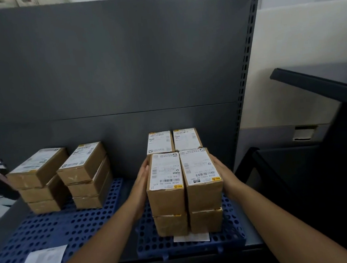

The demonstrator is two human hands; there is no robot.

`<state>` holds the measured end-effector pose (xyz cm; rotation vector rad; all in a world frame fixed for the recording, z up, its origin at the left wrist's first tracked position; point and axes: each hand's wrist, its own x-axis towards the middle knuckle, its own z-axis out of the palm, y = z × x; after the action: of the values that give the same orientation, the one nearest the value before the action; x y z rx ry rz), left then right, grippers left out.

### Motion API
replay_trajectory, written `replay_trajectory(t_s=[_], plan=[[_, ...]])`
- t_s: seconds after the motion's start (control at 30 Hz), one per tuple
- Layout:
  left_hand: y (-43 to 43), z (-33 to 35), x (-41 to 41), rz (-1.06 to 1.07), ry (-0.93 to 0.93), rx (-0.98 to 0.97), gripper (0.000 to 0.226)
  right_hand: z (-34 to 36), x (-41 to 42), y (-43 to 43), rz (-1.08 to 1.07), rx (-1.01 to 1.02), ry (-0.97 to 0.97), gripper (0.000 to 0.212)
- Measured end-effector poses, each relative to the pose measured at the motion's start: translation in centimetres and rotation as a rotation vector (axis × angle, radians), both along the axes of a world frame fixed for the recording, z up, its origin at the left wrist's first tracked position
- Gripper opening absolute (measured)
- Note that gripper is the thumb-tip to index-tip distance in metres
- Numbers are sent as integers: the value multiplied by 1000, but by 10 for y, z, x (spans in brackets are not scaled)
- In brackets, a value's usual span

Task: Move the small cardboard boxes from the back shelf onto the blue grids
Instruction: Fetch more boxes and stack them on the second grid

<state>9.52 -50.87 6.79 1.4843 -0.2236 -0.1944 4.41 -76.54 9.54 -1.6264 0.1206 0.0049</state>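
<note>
Two small cardboard boxes with white labels sit side by side, the left one (166, 184) and the right one (202, 179), on top of two lower boxes (189, 222) on the right blue grid (229, 231). My left hand (143, 176) presses the left box's outer side. My right hand (222, 171) presses the right box's outer side, so the pair is clamped between my palms. Behind them stand two more labelled boxes (174, 140). On the left blue grid (57, 229) are two stacks of boxes (40, 180) (86, 174), each three high.
A dark grey back panel (110, 63) rises behind the shelf, with a perforated upright (245, 72) at its right edge. A white paper label (43, 258) lies on the left grid and another (191, 237) under the front boxes. Dark shelving (317, 160) stands at right.
</note>
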Motion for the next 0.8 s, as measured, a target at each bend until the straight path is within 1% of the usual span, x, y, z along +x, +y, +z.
replay_trajectory(t_s=[0.03,0.1,0.13,0.23,0.33,0.37,0.4,0.47,0.5,0.6,0.7,0.8], plan=[[-2,0,2,-12,-1,-1,46,1,0,1,1,-3,-2,18],[-5,-3,3,-32,50,-63,42,3,1,4,-11,-12,-11,18],[-5,-4,4,-41,84,-93,44,3,2,5,-21,-21,-15,20],[-5,-6,2,-49,142,-132,65,-1,3,5,-38,-25,-22,29],[-4,-8,0,-40,115,-94,77,-6,4,4,-31,-35,-21,38],[-3,-9,-1,-29,116,-88,77,-7,5,3,-37,-33,-19,41],[-3,-9,-2,-8,126,-98,70,-8,6,2,-45,-26,-17,43],[-2,-8,-4,32,106,-72,50,-10,6,-1,-66,-7,-19,44],[-3,-5,-7,44,81,-40,45,-11,5,-3,-81,3,-22,43],[-2,5,-19,76,62,0,52,-12,-6,-11,-131,-7,-53,39],[4,11,-32,145,25,-14,41,-9,-19,-16,-211,-17,-108,32],[14,19,-50,173,-28,-42,49,2,-35,-19,-226,-76,-215,31]])
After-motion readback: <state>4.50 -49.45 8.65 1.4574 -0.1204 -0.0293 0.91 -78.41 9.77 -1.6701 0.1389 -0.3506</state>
